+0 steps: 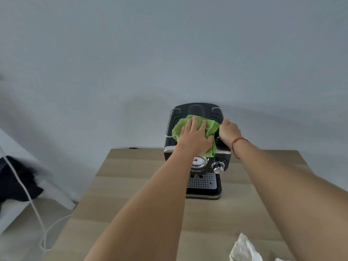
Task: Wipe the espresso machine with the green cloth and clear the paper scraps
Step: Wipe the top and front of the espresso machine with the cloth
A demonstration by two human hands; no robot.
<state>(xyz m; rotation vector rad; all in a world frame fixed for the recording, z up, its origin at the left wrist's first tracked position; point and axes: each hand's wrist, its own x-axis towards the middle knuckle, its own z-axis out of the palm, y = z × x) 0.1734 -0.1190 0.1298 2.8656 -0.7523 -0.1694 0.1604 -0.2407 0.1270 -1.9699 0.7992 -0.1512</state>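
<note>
A black espresso machine (pixel 199 178) with a round gauge and a chrome knob stands at the far side of the wooden table (pixel 131 185). A green cloth (pixel 180 125) lies crumpled on its top. My left hand (pixel 194 138) presses flat on the cloth, fingers spread. My right hand (pixel 228 131), a red thread on its wrist, grips the machine's top right edge beside the cloth. White crumpled paper scraps (pixel 244 249) lie at the table's near right edge.
A plain grey wall (pixel 169 53) rises right behind the machine. To the left, off the table, a dark garment (pixel 17 181) lies on a white surface and a white cable (pixel 37 215) runs down to the floor.
</note>
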